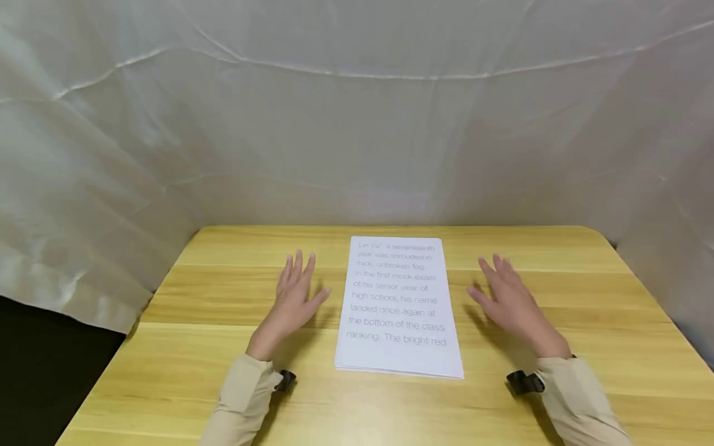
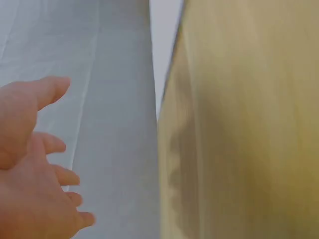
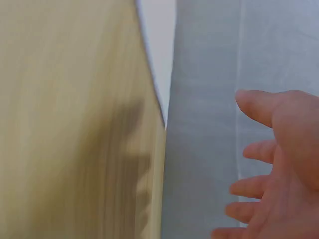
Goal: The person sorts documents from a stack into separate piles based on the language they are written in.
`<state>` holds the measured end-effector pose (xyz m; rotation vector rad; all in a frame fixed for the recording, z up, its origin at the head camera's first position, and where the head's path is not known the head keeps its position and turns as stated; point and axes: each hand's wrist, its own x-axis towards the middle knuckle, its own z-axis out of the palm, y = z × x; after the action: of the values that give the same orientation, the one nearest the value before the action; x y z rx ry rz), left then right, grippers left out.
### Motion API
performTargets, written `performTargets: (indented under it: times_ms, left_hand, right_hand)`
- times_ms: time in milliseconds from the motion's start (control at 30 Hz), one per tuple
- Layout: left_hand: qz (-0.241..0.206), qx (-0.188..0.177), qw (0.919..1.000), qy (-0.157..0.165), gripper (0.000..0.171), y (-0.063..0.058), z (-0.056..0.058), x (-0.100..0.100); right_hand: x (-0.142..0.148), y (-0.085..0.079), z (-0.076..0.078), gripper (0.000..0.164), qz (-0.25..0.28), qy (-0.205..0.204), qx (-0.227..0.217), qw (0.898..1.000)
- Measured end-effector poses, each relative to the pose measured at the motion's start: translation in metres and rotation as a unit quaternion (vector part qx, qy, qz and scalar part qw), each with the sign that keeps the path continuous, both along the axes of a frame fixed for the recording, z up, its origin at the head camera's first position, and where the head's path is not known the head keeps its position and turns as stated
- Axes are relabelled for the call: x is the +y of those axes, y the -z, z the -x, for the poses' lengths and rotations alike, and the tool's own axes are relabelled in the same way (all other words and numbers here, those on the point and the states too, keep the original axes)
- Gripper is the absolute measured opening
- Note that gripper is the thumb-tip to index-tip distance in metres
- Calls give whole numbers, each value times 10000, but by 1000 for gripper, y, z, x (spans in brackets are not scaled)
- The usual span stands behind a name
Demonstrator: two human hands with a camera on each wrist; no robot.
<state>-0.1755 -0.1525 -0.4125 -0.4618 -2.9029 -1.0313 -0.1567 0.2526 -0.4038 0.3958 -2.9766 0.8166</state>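
A thin stack of white paper (image 1: 398,306) with grey printed text lies in the middle of the wooden table (image 1: 212,365). My left hand (image 1: 294,296) hovers just left of the sheet, fingers straight and spread, holding nothing. My right hand (image 1: 509,298) hovers on the other side, to the right of the sheet, also spread and empty. Both hands float a little above the tabletop and cast shadows on it. The left wrist view shows my left hand (image 2: 35,164) open against the table (image 2: 249,124). The right wrist view shows my right hand (image 3: 279,169) open beside the table (image 3: 75,124).
White crumpled sheeting (image 1: 357,111) hangs behind and around the table on the back and both sides. The table's left edge drops off to a dark floor area (image 1: 39,365). Beige sleeves (image 1: 240,402) with black wrist mounts (image 1: 524,382) reach in from the near edge.
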Motion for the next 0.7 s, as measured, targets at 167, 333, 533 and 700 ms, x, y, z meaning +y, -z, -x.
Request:
performTargets:
  times_ms: [167,333,533,700]
  left_hand:
    - [-1278,-808,9883,220,69,1,-2,13]
    - [-2193,-1541,9634,105,63,2,7,22]
    - [-2499,-2146,9422,-616,59,4,19,28]
    - [-2590,-2343,9324,-929,56,8,29,30]
  right_hand:
    - [-18,-2,0,68,935,-97,-424,9947]
    - [-28,5,8,62,1395,41,-621,9883]
    - [-30,14,29,53,1671,323,-791,9822]
    - [-31,17,45,54,1945,538,-1471,9683]
